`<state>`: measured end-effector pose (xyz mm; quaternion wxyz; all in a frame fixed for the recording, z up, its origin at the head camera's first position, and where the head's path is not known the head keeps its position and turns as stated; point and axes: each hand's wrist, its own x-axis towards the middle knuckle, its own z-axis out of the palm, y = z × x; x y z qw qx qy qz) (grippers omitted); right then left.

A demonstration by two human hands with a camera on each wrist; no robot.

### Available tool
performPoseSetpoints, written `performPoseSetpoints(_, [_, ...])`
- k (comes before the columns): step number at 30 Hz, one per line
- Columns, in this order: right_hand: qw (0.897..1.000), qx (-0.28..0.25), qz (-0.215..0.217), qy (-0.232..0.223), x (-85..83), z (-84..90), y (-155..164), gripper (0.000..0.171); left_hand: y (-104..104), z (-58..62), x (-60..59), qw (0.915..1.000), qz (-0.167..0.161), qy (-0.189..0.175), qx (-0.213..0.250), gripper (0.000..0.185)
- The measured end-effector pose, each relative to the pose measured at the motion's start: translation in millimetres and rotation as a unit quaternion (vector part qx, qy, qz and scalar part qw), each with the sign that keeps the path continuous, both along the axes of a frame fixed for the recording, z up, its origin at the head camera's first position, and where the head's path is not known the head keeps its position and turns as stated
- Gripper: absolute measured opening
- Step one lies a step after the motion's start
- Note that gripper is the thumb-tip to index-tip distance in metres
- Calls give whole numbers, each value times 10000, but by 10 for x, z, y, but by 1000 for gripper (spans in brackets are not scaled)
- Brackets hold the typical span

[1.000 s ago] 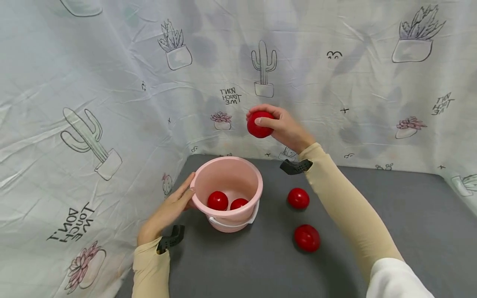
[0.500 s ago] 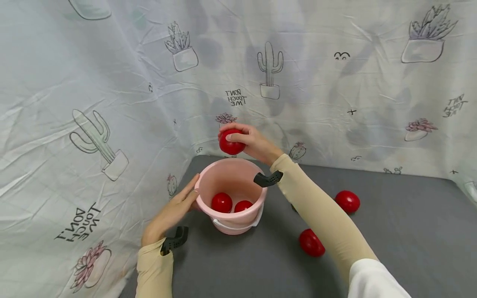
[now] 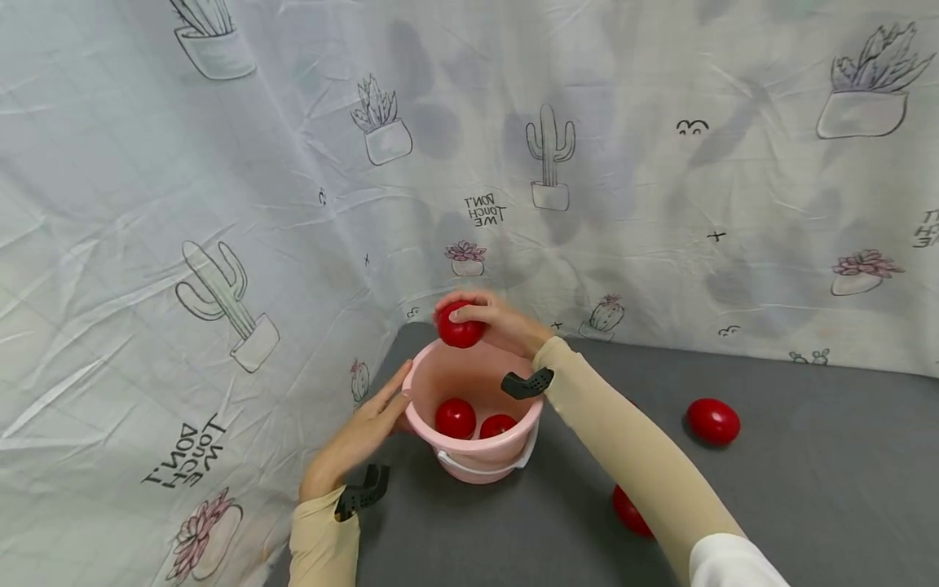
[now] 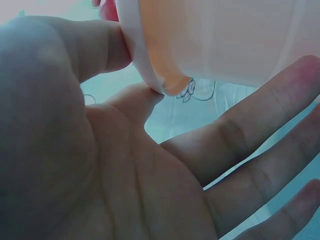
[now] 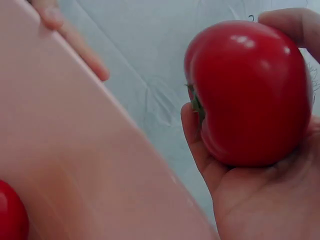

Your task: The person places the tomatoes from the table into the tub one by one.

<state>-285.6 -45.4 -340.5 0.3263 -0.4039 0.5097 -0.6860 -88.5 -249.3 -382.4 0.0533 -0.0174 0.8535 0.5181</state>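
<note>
My right hand (image 3: 502, 322) grips a red tomato (image 5: 250, 95) with a green stem end, thumb on one side and fingers round the other. It hangs over the back of the pink bucket's opening. My left hand (image 3: 359, 440) holds the pink bucket (image 3: 477, 470) at its left side. The thumb (image 4: 112, 47) lies at the rim, and the other fingers reach along the outer wall, nearly straight in the left wrist view. Inside the bucket lie a red tomato (image 3: 455, 418) and a second red tomato (image 3: 498, 425) beside it.
On the grey table (image 3: 513, 538), a red tomato (image 3: 713, 421) lies to the right of my arm. Another red tomato (image 3: 631, 512) is partly hidden by my right sleeve. The bucket's white handle (image 3: 484, 469) hangs at its front. A printed curtain (image 3: 623, 163) closes the back and left.
My right hand has carried the tomato left and down, from right of the bucket to over its opening. The left hand stays on the bucket. The head view has shifted slightly.
</note>
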Motion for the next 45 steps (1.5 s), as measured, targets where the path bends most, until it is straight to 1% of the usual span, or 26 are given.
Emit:
performPoseSetpoints(4, [9995, 261, 189, 5, -33, -47, 18, 26, 7, 4, -15, 10000, -33, -5, -85, 59])
performPoseSetpoints(9, [9936, 872, 646, 309, -30, -64, 11, 30, 4, 0, -30, 10000, -67, -13, -26, 60])
performPoseSetpoints(14, [9820, 1432, 991, 733, -44, -83, -2, 40, -13, -23, -55, 10000, -15, -40, 18, 60])
performPoseSetpoints(20, [9633, 2034, 1058, 1394, -65, -110, -26, 42, -26, -65, -74, 10000, 39, -22, 14, 60])
performPoseSetpoints(22, [9584, 2182, 1068, 1497, -71, -115, -36, 42, -28, -72, -83, 10000, 47, -17, 23, 60])
performPoseSetpoints(25, [9551, 2288, 1087, 1537, -83, -124, -40, 41, -28, -75, -103, 10000, 22, -38, 42, 61])
performPoseSetpoints(31, [9557, 2259, 1169, 1485, -106, -147, -28, 41, -24, -75, -140, 10000, -21, -38, -28, 60])
performPoseSetpoints(38, [9571, 2339, 1241, 1179, -80, -144, -17, 40, -18, -64, -136, 9999, -36, 20, -93, 61])
performPoseSetpoints(45, [9537, 2379, 1328, 1277, -51, -139, -28, 40, -32, -65, -135, 9999, -115, -19, 22, 60])
